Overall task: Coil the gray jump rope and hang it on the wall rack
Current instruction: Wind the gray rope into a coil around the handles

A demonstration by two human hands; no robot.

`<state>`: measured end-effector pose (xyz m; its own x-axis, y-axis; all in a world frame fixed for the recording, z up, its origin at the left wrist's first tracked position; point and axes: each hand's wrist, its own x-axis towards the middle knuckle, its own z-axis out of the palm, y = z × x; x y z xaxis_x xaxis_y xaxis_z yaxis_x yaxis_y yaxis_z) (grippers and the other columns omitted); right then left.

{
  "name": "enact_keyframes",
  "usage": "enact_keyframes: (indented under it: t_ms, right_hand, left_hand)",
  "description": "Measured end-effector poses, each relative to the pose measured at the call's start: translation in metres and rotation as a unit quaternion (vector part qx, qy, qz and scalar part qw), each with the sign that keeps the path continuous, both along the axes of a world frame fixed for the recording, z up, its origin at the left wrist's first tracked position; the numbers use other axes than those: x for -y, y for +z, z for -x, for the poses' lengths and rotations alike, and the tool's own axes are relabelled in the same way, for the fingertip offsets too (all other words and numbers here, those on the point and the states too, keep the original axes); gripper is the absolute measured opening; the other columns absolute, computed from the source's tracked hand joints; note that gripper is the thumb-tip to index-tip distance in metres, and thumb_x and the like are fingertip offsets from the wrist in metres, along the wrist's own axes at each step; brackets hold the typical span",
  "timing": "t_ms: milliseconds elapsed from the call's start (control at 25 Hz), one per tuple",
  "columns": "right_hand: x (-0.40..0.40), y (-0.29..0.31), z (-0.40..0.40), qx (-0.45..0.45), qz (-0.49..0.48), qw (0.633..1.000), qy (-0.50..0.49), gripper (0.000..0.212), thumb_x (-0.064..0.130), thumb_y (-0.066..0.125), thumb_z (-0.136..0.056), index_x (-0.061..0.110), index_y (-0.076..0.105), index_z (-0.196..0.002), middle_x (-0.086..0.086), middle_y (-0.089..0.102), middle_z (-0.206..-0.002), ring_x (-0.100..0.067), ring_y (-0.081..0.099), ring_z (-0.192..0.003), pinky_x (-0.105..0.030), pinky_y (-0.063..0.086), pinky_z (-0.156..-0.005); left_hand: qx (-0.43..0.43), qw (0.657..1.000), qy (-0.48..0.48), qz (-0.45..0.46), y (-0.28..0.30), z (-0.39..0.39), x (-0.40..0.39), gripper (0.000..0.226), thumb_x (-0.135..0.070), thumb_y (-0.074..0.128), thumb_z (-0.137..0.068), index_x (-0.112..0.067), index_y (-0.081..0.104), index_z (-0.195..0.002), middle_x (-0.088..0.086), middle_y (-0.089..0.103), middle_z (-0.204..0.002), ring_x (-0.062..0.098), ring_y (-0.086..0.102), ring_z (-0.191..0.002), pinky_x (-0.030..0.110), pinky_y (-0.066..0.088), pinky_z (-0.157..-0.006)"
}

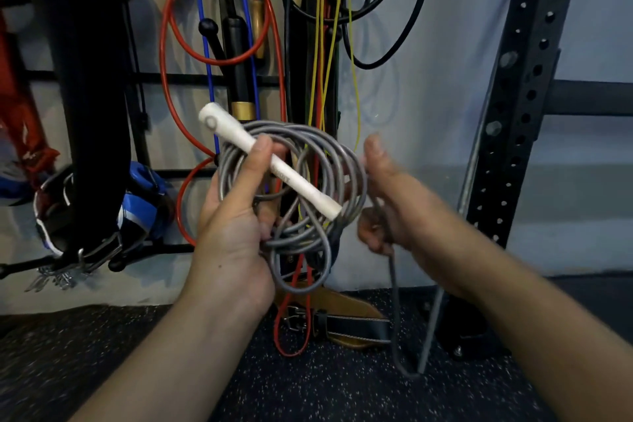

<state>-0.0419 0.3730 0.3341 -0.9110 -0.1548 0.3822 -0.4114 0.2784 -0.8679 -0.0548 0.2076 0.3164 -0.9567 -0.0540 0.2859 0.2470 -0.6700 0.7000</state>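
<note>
Hanging in several loose gray loops at the centre of the frame, the gray jump rope is held in front of the wall rack, not yet on it.

Item: cord of dull gray, smooth, coiled into overlapping rings of uneven size; the lowest ring sags below the rest. One white handle is laid slantwise across the coil, its capped end toward the upper left, its other end toward the lower right.

Hold: the left hand is closed on the coil and the handle together, thumb pressed on the handle's top. The right hand is blurred; its fingers appear to be curled about the free strand at the coil's right edge, though the closure cannot be told for certain. From it the free strand drops to a bend near the floor at lower centre-right.

Surroundings: the rack's black bars are crowded at upper centre with a red rope, a blue rope, yellow cords and black ropes. A black perforated upright stands at the right edge. A leather belt lies on the speckled floor under the coil. Bare gray wall is seen between the hung ropes and the upright.
</note>
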Motion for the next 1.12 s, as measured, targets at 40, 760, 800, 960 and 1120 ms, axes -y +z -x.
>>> enact_keyframes:
  t_ms: [40, 760, 800, 960, 1120]
  right_hand:
    - [0.010, -0.007, -0.001, -0.003, 0.027, 0.999, 0.016, 0.068, 0.086, 0.047, -0.071, 0.029, 0.067, -0.103, 0.004, 0.066, -0.066, -0.007, 0.053, -0.048, -0.024, 0.041, -0.046]
    - [-0.007, 0.001, 0.004, -0.144, 0.155, 0.975, -0.074, 0.009, 0.013, 0.068, -0.097, 0.014, 0.072, -0.088, -0.001, 0.063, -0.062, -0.012, 0.057, -0.052, -0.022, 0.050, -0.047]
    - [-0.012, 0.005, 0.004, -0.143, 0.130, 0.979, -0.060, 0.010, 0.012, 0.066, -0.097, 0.013, 0.070, -0.088, 0.000, 0.060, -0.059, -0.011, 0.055, -0.048, -0.021, 0.048, -0.045]
    - [-0.026, 0.024, -0.002, -0.122, 0.006, 0.993, 0.000, 0.007, 0.007, 0.066, -0.097, 0.004, 0.067, -0.091, 0.003, 0.057, -0.053, -0.008, 0.052, -0.042, -0.017, 0.044, -0.043]
    - [-0.019, 0.032, -0.010, -0.131, -0.141, 0.981, 0.038, 0.012, 0.009, 0.071, -0.093, 0.000, 0.071, -0.101, -0.017, 0.068, -0.070, -0.014, 0.060, -0.057, -0.022, 0.049, -0.052]
  left_hand:
    - [0.014, 0.999, -0.002, -0.029, -0.001, -0.001, -0.002, 0.072, -0.042, 0.085, -0.069, -0.016, 0.068, -0.134, -0.012, 0.053, -0.047, 0.001, 0.046, -0.034, 0.023, 0.051, -0.043]
    - [-0.009, 0.985, -0.032, 0.167, 0.001, -0.001, 0.013, 0.038, -0.045, 0.087, -0.066, -0.023, 0.084, -0.096, 0.001, 0.082, -0.095, 0.023, 0.078, -0.101, 0.048, 0.055, -0.095]
    - [-0.016, 0.985, -0.042, 0.165, 0.005, 0.001, 0.020, 0.044, -0.045, 0.086, -0.065, -0.021, 0.084, -0.102, 0.005, 0.083, -0.102, 0.028, 0.077, -0.106, 0.046, 0.056, -0.093]
    - [-0.121, 0.955, -0.010, 0.269, 0.030, 0.005, 0.056, 0.080, -0.058, 0.082, -0.064, -0.028, 0.064, -0.136, 0.000, 0.078, -0.126, 0.021, 0.073, -0.118, 0.051, 0.047, -0.106]
    - [-0.253, 0.794, 0.002, 0.552, 0.045, -0.004, 0.053, 0.113, -0.073, 0.091, -0.046, -0.062, 0.038, -0.144, -0.026, 0.069, -0.133, -0.001, 0.068, -0.119, 0.038, 0.054, -0.101]
